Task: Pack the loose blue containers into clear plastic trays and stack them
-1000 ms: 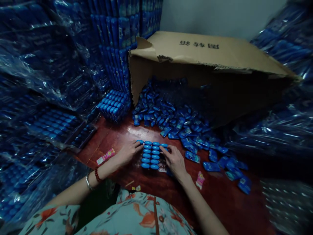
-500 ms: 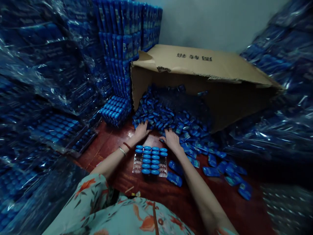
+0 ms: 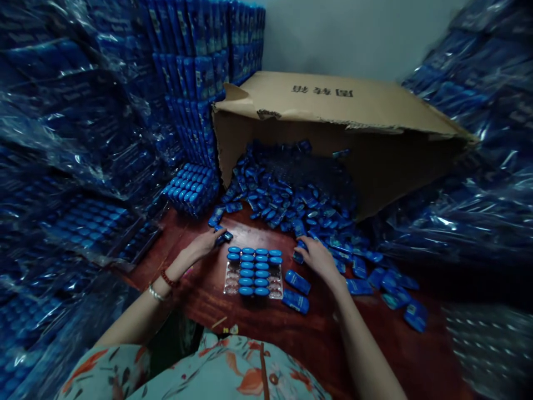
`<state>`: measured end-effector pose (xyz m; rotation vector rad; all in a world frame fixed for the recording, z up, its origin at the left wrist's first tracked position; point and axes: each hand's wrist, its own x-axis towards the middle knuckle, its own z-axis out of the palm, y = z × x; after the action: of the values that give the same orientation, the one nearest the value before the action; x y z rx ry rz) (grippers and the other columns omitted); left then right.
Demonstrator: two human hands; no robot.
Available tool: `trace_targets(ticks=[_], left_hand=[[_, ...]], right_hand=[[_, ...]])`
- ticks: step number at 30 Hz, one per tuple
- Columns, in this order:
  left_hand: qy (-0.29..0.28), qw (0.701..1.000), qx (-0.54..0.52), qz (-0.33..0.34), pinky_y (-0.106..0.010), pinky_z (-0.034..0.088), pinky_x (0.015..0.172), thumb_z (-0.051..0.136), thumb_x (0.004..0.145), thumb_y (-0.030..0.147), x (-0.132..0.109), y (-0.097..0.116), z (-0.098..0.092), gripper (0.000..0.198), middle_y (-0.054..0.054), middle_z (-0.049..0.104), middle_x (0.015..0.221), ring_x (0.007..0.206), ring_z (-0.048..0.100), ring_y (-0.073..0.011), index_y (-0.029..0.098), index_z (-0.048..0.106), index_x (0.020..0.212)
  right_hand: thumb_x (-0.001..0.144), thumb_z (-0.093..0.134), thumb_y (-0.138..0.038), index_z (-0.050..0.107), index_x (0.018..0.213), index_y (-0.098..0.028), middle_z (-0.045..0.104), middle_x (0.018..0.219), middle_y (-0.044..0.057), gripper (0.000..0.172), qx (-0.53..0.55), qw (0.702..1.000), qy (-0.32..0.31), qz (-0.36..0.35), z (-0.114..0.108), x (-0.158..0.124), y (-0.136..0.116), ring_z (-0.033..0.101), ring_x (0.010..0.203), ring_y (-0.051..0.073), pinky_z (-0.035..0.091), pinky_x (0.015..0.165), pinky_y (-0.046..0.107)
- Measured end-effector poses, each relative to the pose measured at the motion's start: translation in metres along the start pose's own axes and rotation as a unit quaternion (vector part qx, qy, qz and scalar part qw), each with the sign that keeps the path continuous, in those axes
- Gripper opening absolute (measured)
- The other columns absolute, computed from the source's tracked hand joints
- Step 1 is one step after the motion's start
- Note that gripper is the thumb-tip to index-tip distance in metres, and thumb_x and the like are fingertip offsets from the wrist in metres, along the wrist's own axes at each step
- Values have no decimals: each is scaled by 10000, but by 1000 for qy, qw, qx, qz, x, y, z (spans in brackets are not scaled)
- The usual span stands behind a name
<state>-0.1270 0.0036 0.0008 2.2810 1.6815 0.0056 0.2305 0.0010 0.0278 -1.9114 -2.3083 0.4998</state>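
A clear plastic tray (image 3: 230, 283) lies on the red-brown table (image 3: 291, 328) in front of me, with several small blue cases (image 3: 254, 270) standing in its slots. My left hand (image 3: 205, 243) rests just left of the tray's far corner, fingers closed on a blue case (image 3: 225, 237). My right hand (image 3: 315, 257) sits to the right of the tray, fingers curled on a blue case (image 3: 298, 255) at the edge of the loose pile (image 3: 291, 200). The left outer and right outer slots near me look unfilled.
A cardboard box (image 3: 333, 105) lies on its side at the back, spilling blue cases onto the table. Plastic-wrapped stacks of blue cases (image 3: 83, 144) wall in the left, back left and right (image 3: 478, 166). Two loose cases (image 3: 296, 291) lie right of the tray.
Both hands have drawn back from the pile towards the tray, each with a blue case. One second ago they were pressing on the cases in the tray.
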Motion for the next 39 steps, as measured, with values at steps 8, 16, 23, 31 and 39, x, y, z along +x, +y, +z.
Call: trace_targets(ticks=[8, 16, 23, 31, 39], left_hand=[[146, 978, -124, -82, -356, 462, 784, 567, 809, 265, -72, 7, 24, 633, -108, 639, 1042, 889, 596, -232, 183, 323, 1387], [35, 992, -81, -95, -331, 460, 737, 445, 865, 174, -107, 28, 26, 386, -126, 634, 1025, 852, 612, -229, 196, 497, 1247], [143, 907, -389, -74, -289, 513, 739, 517, 856, 329, -101, 62, 7, 239, -33, 632, 921, 825, 626, -165, 197, 494, 1054], [323, 873, -356, -87, -324, 519, 806, 482, 888, 281, -96, 76, 61, 181, -52, 604, 926, 866, 625, -163, 191, 478, 1044], [268, 933, -231, 60, -280, 512, 755, 356, 912, 164, -89, 54, 63, 278, -97, 596, 1004, 878, 606, -149, 179, 510, 1143]], right_hand=[[835, 491, -377, 525, 1090, -196, 665, 901, 54, 315, 241, 964, 112, -14, -14, 3, -22, 621, 818, 199, 454, 742, 316], [766, 591, -455, 560, 958, -209, 630, 798, 15, 314, 393, 915, 87, 15, -7, -62, -11, 590, 695, 158, 482, 618, 269], [880, 483, -319, 599, 1003, -207, 649, 955, 67, 203, 271, 954, 103, -72, 28, -93, -32, 610, 900, 197, 495, 821, 336], [901, 377, -141, 568, 1186, -221, 609, 1115, 91, 353, 111, 967, 90, -210, 39, -87, -32, 585, 1033, 187, 500, 880, 337], [893, 367, -116, 559, 1182, -200, 604, 1110, 92, 356, 51, 973, 6, -225, 25, -57, -35, 597, 993, 179, 503, 802, 284]])
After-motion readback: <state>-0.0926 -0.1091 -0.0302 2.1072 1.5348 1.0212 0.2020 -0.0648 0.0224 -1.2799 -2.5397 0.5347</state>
